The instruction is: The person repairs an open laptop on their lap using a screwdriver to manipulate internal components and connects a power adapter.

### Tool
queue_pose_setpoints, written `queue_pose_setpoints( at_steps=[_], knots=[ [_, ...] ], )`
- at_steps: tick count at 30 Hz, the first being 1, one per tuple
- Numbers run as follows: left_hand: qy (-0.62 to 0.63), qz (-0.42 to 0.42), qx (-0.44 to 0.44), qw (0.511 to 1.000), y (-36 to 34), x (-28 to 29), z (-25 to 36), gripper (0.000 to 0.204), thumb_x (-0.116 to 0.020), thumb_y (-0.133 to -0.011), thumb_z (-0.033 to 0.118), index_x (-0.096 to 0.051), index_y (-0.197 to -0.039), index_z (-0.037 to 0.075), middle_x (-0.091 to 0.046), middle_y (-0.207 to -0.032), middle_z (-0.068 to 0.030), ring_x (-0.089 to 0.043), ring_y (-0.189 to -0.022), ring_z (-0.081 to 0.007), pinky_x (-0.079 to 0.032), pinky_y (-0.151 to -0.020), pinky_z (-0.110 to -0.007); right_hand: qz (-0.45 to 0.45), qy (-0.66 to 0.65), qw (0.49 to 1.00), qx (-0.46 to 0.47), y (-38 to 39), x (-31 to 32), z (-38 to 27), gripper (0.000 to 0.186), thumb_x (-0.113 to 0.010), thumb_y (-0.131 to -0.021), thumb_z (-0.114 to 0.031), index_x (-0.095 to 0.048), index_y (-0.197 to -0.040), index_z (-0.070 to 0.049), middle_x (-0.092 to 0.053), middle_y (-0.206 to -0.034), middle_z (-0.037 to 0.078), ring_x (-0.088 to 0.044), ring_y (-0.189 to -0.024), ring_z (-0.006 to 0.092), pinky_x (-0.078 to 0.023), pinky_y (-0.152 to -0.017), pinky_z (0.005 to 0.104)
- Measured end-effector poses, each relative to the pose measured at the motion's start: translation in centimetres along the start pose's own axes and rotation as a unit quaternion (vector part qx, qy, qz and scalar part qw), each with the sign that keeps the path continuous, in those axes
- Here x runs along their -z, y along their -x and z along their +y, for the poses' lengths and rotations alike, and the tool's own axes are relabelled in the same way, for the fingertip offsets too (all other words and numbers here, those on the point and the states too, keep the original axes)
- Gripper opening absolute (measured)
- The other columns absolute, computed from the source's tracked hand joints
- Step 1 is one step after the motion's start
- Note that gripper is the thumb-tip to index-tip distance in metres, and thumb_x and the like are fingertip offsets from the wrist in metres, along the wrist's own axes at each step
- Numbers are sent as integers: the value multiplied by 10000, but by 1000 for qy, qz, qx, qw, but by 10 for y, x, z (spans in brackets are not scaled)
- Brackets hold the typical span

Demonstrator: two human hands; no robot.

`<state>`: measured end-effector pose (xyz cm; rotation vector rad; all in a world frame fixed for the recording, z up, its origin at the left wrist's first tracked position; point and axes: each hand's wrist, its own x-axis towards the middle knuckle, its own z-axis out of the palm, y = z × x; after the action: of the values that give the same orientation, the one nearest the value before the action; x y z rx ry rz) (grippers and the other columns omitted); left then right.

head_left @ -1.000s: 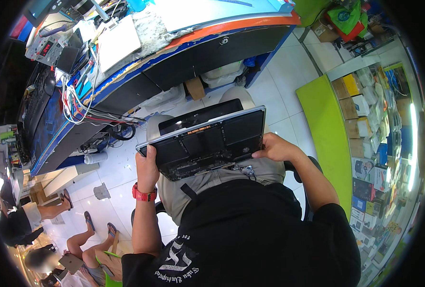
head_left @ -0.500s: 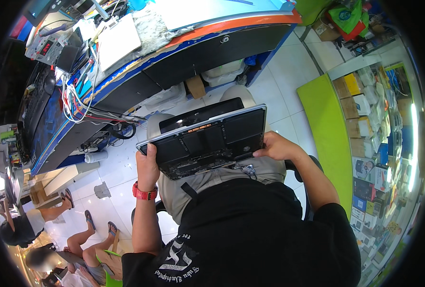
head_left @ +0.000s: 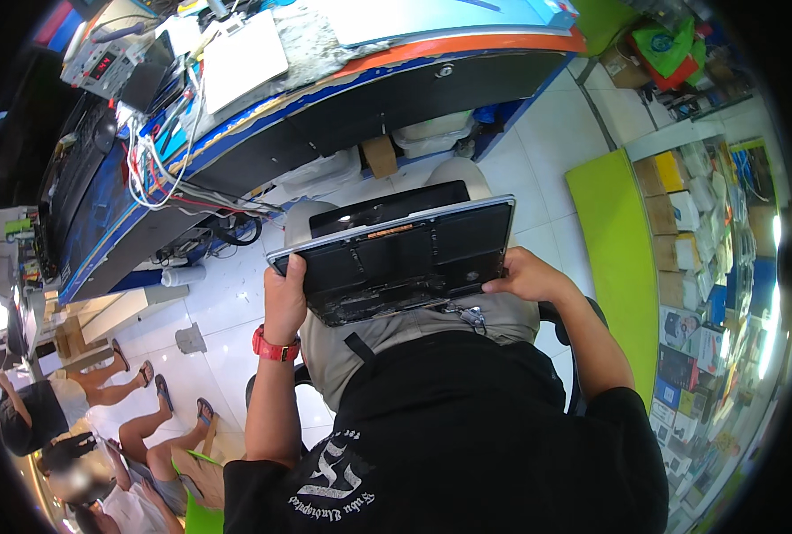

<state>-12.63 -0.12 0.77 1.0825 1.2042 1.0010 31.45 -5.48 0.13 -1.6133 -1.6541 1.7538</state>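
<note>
An opened-up laptop (head_left: 387,271) is held above my lap, its inside facing up, with black battery blocks, a small circuit board and a copper-coloured strip showing. Behind its far edge a glossy dark panel (head_left: 391,206) sticks out, perhaps the screen. My left hand (head_left: 284,298) is closed on the laptop's left end, thumb on top. At the opposite end my right hand (head_left: 531,276) grips the near right corner, its fingers partly hidden underneath. A small metallic bunch (head_left: 472,317), maybe keys, lies on my trousers by the near edge.
Ahead stands a cluttered workbench (head_left: 324,111) with a flat silver panel (head_left: 246,60), cables (head_left: 151,169) and a bench power supply (head_left: 100,71). A glass display case (head_left: 698,285) with a green side stands at right. Other people are at lower left.
The whole view has shifted slightly, so bench and laptop appear further right. My grip on the laptop looks the same. People at lower left have moved a little.
</note>
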Motion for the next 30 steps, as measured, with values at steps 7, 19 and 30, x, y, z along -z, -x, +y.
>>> queue_pose_setpoints(
  at_steps=[7,19,30],
  knots=[
    [7,-31,8,999,0,-1,3,551,-739,-1084,472,-741,-1308,-31,-792,-1176,-64,-709,-1062,-138,-574,-966,-333,-6,-43,999,-10,0,-3,6,395,-857,-933,-43,-762,-1316,-24,-822,-1152,101,-719,-1048,190,-551,-1006,362],
    [17,-51,15,998,1,-5,12,587,-787,-1055,454,-715,-1347,-50,-788,-1221,-87,-711,-1101,-156,-575,-1000,-344,0,-59,998,-32,0,-3,-1,356,-854,-915,-12,-782,-1263,6,-832,-1129,97,-731,-1041,180,-557,-1008,365],
    [-91,-140,91,982,17,3,31,409,-874,-942,55,-742,-1315,-46,-804,-1218,-88,-714,-1106,-145,-575,-1025,-344,2,-48,999,-23,2,-2,-3,365,-850,-914,-12,-779,-1272,1,-836,-1149,97,-736,-1047,185,-560,-1008,362]
  ],
)
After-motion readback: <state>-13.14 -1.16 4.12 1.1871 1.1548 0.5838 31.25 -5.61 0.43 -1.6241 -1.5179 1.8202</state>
